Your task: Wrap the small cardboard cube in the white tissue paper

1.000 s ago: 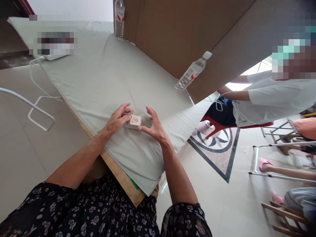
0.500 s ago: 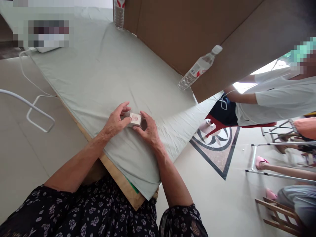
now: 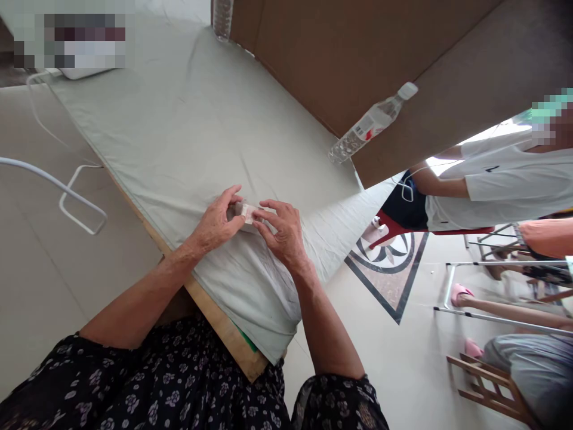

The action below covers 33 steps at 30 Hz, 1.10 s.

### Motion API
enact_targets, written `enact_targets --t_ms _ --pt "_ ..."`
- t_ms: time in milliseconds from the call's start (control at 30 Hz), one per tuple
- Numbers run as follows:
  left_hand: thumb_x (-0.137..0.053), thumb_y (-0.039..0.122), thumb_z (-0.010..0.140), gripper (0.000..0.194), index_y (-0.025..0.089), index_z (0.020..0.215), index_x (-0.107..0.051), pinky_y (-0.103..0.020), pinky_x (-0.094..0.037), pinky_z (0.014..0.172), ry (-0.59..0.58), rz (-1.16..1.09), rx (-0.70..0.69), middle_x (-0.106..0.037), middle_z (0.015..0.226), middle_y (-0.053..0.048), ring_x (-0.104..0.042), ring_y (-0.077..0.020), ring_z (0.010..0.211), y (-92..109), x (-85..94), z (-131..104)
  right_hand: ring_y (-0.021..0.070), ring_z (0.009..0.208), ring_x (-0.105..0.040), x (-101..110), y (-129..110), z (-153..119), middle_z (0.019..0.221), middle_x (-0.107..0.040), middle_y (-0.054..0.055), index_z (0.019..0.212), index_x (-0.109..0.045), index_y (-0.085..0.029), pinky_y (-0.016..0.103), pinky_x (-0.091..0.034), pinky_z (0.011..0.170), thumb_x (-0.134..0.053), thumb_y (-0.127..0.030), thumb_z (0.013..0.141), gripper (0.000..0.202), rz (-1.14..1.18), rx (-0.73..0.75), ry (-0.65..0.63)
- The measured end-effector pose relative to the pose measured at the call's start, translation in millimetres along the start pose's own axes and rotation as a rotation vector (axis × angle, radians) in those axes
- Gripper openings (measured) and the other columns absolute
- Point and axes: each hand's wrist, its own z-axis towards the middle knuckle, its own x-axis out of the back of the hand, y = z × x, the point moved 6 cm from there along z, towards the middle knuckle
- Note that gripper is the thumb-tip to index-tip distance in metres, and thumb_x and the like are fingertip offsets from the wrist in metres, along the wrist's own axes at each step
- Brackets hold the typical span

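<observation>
A small pale box with a printed top lies low over the cloth near the table's front corner. My left hand curves round its left side, with the thumb against the near edge and the fingers behind. At the box's right end, my right hand pinches with thumb and fingertips, covering part of the print. Whether the box rests on the cloth or is slightly lifted, I cannot tell.
A light green cloth covers the table. Beyond my hands stand a tall brown cardboard panel and a tilted-looking clear water bottle. Another bottle is further back. A person in a white shirt sits at the right; a white cable hangs left.
My right hand has shifted its fingers onto the box's top and right end, its wrist moving right. My left hand keeps its hold. The whole view has shifted slightly.
</observation>
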Motion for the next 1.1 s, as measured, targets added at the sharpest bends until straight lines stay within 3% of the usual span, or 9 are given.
enact_targets --t_ms 200,400,667,800,900,1000,1100 --pt "-0.065 0.03 0.081 0.073 0.016 0.151 -0.049 -0.045 -0.05 0.107 -0.004 0.031 -0.002 -0.069 0.128 -0.013 -0.063 -0.0274 0.119 4.5 -0.8 -1.0 0.024 0.108 -0.065 -2.4 -10.8 17.1 0.114 -0.078 0.005 0.094 -0.075 -0.028 0.044 -0.042 0.1 -0.053 -0.026 0.104 0.024 -0.142 0.101 -0.058" --pt "-0.065 0.026 0.077 0.079 0.016 0.154 -0.046 -0.049 -0.046 0.116 -0.034 0.039 -0.031 -0.063 0.141 -0.016 -0.06 -0.0309 0.131 9.2 -4.4 -3.3 0.0256 0.119 -0.065 7.4 -1.9 32.8 0.123 -0.074 0.009 0.095 -0.067 -0.024 0.045 -0.044 0.103 -0.048 -0.028 0.103 0.02 -0.061 -0.009 0.088" --pt "-0.072 0.03 0.075 0.09 0.021 0.159 -0.04 -0.05 -0.046 0.117 -0.121 -0.06 -0.033 -0.057 0.15 -0.015 -0.055 -0.0347 0.14 18.6 -10.1 -7.1 0.0278 0.128 -0.059 20.2 34.7 72.7 0.133 -0.065 0.012 0.097 -0.063 -0.024 0.05 -0.044 0.109 -0.047 -0.032 0.103 0.019 0.046 -0.095 0.086" --pt "-0.074 0.038 0.076 0.082 0.022 0.152 -0.048 -0.05 -0.048 0.112 -0.105 -0.183 -0.043 -0.06 0.145 -0.015 -0.062 -0.0318 0.128 17.1 -8.6 -5.5 0.0262 0.122 -0.06 20.0 62.5 96.3 0.128 -0.066 0.011 0.093 -0.062 -0.024 0.047 -0.047 0.107 -0.049 -0.033 0.102 0.018 0.076 -0.124 0.091" --pt "-0.074 0.044 0.078 0.068 0.019 0.139 -0.057 -0.046 -0.057 0.096 -0.174 -0.289 0.086 -0.07 0.125 -0.014 -0.069 -0.0281 0.108 8.7 -12.4 -2.5 0.0222 0.111 -0.063 13.5 79.2 113.1 0.118 -0.07 0.008 0.086 -0.061 -0.023 0.04 -0.049 0.101 -0.053 -0.03 0.098 0.016 0.124 -0.159 0.075" --pt "-0.075 0.046 0.078 0.059 0.015 0.128 -0.063 -0.042 -0.058 0.091 -0.193 -0.37 0.195 -0.073 0.112 -0.012 -0.071 -0.0268 0.103 1.9 -12.6 1.1 0.0188 0.096 -0.065 10.4 89.7 111.2 0.101 -0.071 0.005 0.083 -0.061 -0.023 0.036 -0.05 0.095 -0.055 -0.029 0.095 0.015 0.244 -0.288 0.114" --pt "-0.077 0.043 0.076 0.059 0.014 0.127 -0.065 -0.044 -0.056 0.097 -0.164 -0.404 0.221 -0.074 0.116 -0.013 -0.07 -0.0284 0.109 0.1 -9.6 3.8 0.0148 0.078 -0.063 17.7 85.2 80.5 0.086 -0.066 0.0 0.088 -0.061 -0.023 0.033 -0.052 0.082 -0.055 -0.038 0.095 0.018 0.419 -0.422 0.272"
